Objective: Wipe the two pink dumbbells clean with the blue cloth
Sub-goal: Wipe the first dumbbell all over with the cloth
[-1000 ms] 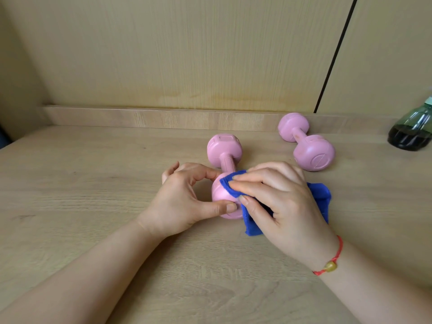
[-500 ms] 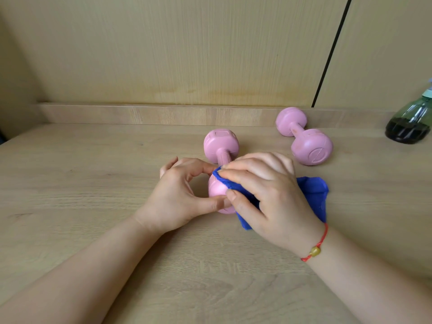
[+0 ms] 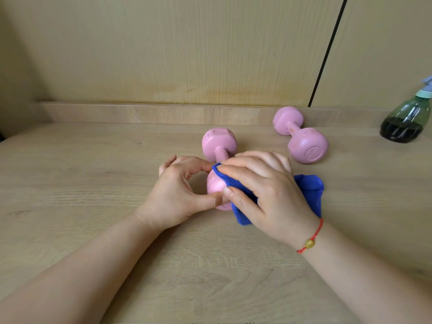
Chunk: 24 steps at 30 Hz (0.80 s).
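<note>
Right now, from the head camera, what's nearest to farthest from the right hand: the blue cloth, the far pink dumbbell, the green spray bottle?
1. The blue cloth, pressed under the right hand.
2. The far pink dumbbell, beyond the hand by the back ledge.
3. The translucent green spray bottle, at the far right edge.

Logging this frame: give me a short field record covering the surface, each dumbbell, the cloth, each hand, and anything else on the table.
surface: wooden table
near dumbbell: lying down, one head pointing away
far dumbbell: lying to the right by the back ledge, no hand on it
blue cloth: draped over the near dumbbell's near head
left hand: thumb and forefinger hold that head
right hand: grips the cloth, pressing it onto that head
wrist: red bracelet, right
other: spray bottle, right edge, dark liquid inside
</note>
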Motion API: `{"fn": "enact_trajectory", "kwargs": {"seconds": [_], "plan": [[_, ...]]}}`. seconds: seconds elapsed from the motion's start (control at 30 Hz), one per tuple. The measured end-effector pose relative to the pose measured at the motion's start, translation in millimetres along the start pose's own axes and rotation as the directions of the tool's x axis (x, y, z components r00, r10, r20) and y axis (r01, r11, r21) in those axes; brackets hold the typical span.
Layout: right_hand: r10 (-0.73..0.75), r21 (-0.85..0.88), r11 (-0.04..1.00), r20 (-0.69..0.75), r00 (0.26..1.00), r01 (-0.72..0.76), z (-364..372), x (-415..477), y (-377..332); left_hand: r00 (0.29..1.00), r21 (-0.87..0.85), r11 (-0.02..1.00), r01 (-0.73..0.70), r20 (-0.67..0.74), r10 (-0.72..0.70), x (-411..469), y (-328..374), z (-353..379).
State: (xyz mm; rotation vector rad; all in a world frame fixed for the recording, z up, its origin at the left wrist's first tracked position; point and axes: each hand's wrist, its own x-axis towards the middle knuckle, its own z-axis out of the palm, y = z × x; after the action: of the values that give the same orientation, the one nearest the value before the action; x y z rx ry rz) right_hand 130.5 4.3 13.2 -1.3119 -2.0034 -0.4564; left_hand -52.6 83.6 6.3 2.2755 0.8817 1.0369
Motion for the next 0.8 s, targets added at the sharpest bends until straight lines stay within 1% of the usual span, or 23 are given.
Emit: {"fn": "enact_trajectory", "kwargs": {"seconds": [0.13, 0.2, 0.27, 0.37, 0.4, 0.47, 0.57, 0.63, 0.7, 0.8], "plan": [[-0.008, -0.055, 0.999, -0.150, 0.989, 0.000, -7.5, -2.4, 12.0, 1.000, -0.012, 1.000, 0.008, 0.003, -0.008, 0.2, 1.8, -0.5], [-0.005, -0.080, 0.997, -0.173, 0.985, -0.009, -9.3, -5.9, 15.0, 1.000, -0.012, 1.000, 0.017, 0.006, -0.017, 0.3, 2.6, -0.3], [-0.001, -0.070, 0.997, -0.141, 0.990, -0.009, -7.7, -7.0, 11.8, 1.000, -0.007, 1.000, 0.021, 0.008, -0.021, 0.5, 2.1, 0.2], [-0.013, -0.003, 1.000, 0.006, 1.000, 0.013, -0.6, -5.8, 2.7, 1.000, 0.016, 1.000, 0.000, 0.001, 0.000, -0.7, -1.5, 0.7], [-0.019, 0.019, 1.000, 0.035, 0.999, 0.018, 1.2, -5.1, 1.5, 1.000, 0.021, 1.000, -0.005, -0.003, 0.005, -1.0, -2.3, 0.5], [-0.019, 0.037, 0.999, 0.015, 1.000, 0.018, 1.7, -3.9, 2.9, 1.000, 0.022, 1.000, 0.002, -0.009, -0.002, -1.1, -1.8, 0.4], [-0.018, 0.012, 1.000, -0.120, 0.993, 0.020, -3.3, -5.8, 13.0, 1.000, 0.009, 1.000, 0.013, -0.005, -0.013, -0.8, 0.9, 0.5], [-0.020, 0.000, 1.000, -0.145, 0.989, 0.021, -5.5, -8.3, 15.4, 1.000, 0.003, 1.000, 0.013, -0.002, -0.013, -0.6, 1.3, 0.7], [-0.013, 0.003, 1.000, -0.106, 0.994, 0.013, -4.8, -9.7, 11.5, 1.000, 0.001, 1.000, 0.016, 0.002, -0.016, -0.7, 1.1, 0.6], [-0.009, 0.022, 1.000, 0.012, 1.000, 0.009, -0.2, -7.3, 2.3, 1.000, 0.012, 1.000, -0.003, -0.002, 0.003, -1.4, 1.3, 0.4]]}}
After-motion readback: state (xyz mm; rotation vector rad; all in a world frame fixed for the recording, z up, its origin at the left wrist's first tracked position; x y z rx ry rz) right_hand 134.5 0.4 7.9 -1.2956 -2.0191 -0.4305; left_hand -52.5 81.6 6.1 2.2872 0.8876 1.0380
